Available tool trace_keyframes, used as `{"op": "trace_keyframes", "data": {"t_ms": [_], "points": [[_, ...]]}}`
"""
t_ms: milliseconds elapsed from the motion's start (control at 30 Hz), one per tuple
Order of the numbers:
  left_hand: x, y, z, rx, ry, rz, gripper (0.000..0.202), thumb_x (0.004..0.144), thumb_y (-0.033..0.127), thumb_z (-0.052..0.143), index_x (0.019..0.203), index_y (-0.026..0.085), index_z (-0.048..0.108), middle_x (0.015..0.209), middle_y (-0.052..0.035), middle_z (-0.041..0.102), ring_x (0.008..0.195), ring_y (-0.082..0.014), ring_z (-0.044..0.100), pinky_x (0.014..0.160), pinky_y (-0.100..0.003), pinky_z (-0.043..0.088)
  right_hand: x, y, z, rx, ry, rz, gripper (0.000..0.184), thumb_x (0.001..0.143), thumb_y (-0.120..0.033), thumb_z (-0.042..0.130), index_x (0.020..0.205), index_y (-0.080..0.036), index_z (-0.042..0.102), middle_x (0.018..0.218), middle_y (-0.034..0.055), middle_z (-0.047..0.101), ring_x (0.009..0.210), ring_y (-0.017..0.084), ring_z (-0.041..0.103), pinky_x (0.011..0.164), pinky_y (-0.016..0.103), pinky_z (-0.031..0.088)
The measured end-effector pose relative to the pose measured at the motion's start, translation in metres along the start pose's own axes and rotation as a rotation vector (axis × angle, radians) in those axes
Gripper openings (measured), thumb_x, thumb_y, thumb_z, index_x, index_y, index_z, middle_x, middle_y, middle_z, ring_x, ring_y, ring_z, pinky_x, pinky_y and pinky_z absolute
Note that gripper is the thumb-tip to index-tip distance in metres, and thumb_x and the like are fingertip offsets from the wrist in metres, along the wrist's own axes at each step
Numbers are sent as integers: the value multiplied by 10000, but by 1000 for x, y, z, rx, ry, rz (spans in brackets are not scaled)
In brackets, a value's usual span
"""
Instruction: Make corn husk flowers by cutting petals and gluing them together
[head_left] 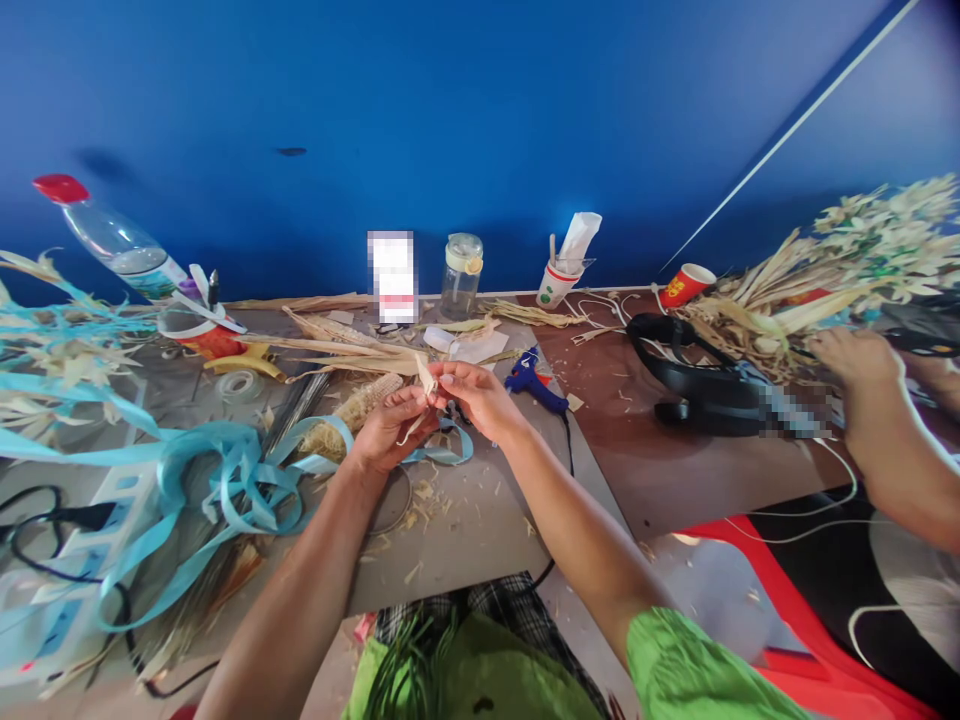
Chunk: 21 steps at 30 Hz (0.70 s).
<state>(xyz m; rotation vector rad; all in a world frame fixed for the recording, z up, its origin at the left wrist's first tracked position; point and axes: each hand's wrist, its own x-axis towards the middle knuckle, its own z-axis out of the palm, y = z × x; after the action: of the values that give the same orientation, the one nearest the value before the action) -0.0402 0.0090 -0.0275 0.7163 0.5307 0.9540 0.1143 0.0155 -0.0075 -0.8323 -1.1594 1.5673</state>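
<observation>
Both my hands meet over the middle of the table, pinching a small pale piece of dried corn husk (426,376). My left hand (391,425) grips it from below, with a thin strip hanging under the fingers. From the other side my right hand (480,400) closes thumb and fingertips on the husk. Just behind and left of my hands lies a dried corn cob (367,402). Light-blue ribbon (240,470) is tangled to the left of my left forearm. A blue glue gun (537,380) rests just right of my right hand.
A power strip (97,560) with black cords lies at left, near a tilted bottle (120,240). A clear jar (462,275) and a paper cup (559,282) stand by the wall. At right, another person's hand (862,360) is near a black strap (690,390) and husk flowers (885,235).
</observation>
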Motion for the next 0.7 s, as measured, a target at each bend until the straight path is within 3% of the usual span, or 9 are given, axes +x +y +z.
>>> {"op": "trace_keyframes", "data": {"t_ms": [200,400,700], "points": [[-1,1,2,-15,-8,-27,186,634,256,774,707,125,665,736,-47,668,436,-37,406,455,-223,329,-1,-1,4,7,20,-24,285,674,-422,726,687,-168,596,595,-8,609,538,92,517,585,241,421],[0,0,3,-18,3,-28,200,606,240,791,704,123,662,765,-54,679,453,-41,419,461,-222,331,2,2,3,-98,163,-40,377,676,-533,690,705,-177,569,513,-46,516,499,90,492,543,229,409],[-2,2,9,10,6,-26,192,592,257,794,682,141,672,766,-48,690,426,-30,372,461,-223,335,1,2,1,-155,159,-117,371,719,-532,653,688,-178,548,514,-42,496,478,85,441,514,227,341]]}}
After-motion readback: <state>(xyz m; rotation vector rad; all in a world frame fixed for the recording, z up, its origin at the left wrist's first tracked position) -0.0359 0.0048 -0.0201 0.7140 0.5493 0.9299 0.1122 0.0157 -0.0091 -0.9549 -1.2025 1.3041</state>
